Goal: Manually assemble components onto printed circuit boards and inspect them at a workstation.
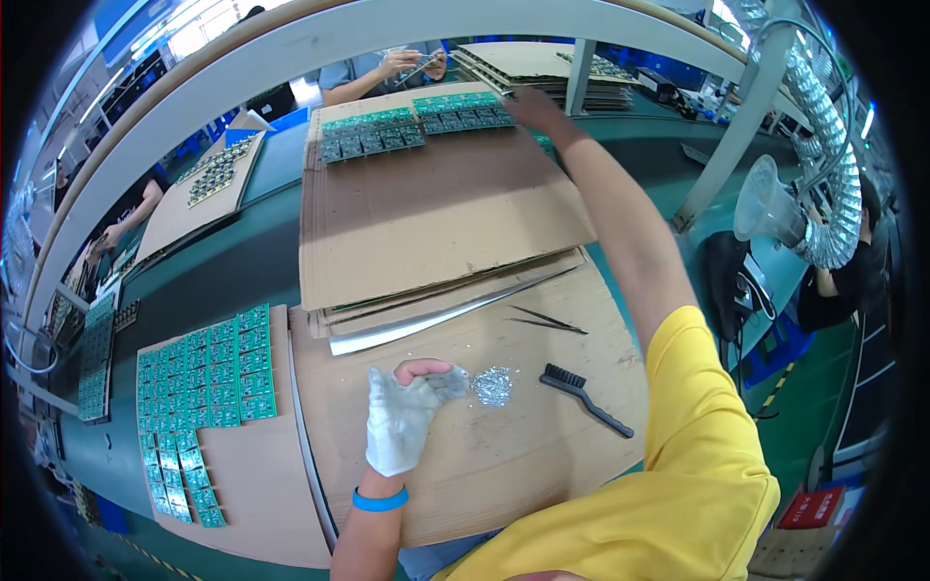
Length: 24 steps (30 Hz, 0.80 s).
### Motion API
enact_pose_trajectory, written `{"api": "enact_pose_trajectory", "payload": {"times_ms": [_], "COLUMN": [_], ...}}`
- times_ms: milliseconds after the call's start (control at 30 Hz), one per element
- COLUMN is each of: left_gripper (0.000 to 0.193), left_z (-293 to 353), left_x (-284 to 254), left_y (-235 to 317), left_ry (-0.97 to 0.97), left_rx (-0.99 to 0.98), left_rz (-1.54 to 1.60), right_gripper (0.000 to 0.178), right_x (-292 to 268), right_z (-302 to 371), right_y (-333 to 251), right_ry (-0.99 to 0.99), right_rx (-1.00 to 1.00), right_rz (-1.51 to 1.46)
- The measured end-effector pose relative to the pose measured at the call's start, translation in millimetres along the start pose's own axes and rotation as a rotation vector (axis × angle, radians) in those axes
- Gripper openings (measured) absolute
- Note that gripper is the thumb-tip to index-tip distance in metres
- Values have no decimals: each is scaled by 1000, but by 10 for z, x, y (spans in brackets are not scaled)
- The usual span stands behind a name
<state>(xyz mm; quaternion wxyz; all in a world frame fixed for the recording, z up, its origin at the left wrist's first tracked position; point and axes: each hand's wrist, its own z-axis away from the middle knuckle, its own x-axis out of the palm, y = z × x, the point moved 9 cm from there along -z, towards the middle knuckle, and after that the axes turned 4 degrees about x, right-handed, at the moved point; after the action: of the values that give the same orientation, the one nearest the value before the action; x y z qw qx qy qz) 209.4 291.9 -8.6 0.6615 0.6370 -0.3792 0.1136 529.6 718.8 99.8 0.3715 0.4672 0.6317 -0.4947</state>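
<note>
My left hand [407, 412], in a white glove with a bare fingertip showing, hovers over the cardboard work surface. Its fingers are bent together toward a small pile of shiny silver bits [492, 385]; what they hold, if anything, is hidden. My right hand [535, 109] is bare and stretched far forward, at the right end of the rows of green circuit boards [455, 111] on a cardboard stack [426, 223]. Its fingers are too dark and small to read. A black brush [586, 397] lies right of the silver bits, and tweezers [547, 320] lie beyond them.
More green circuit boards [208, 373] cover a cardboard sheet at left. A pale metal frame [387, 27] arches across the far side, with an upright post [741, 121] at right. A clear hood [765, 198] hangs from a silver duct. Other people work across the table and at both sides.
</note>
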Motion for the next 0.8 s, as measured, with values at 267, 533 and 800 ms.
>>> {"api": "enact_pose_trajectory", "payload": {"times_ms": [267,533,800], "left_gripper": [77,74,63], "left_z": [-26,-72,100], "left_x": [-58,1,40], "left_y": [2,-3,-46], "left_ry": [81,74,-9], "left_rx": [12,8,-5], "left_rz": [-46,-57,-123], "right_gripper": [44,35,23], "right_x": [887,564,-854], "right_z": [577,555,2365], "right_y": [1370,1615,1231], "right_ry": [-145,-10,216], "right_rx": [316,4,227], "right_rz": [-199,13,-1452]}}
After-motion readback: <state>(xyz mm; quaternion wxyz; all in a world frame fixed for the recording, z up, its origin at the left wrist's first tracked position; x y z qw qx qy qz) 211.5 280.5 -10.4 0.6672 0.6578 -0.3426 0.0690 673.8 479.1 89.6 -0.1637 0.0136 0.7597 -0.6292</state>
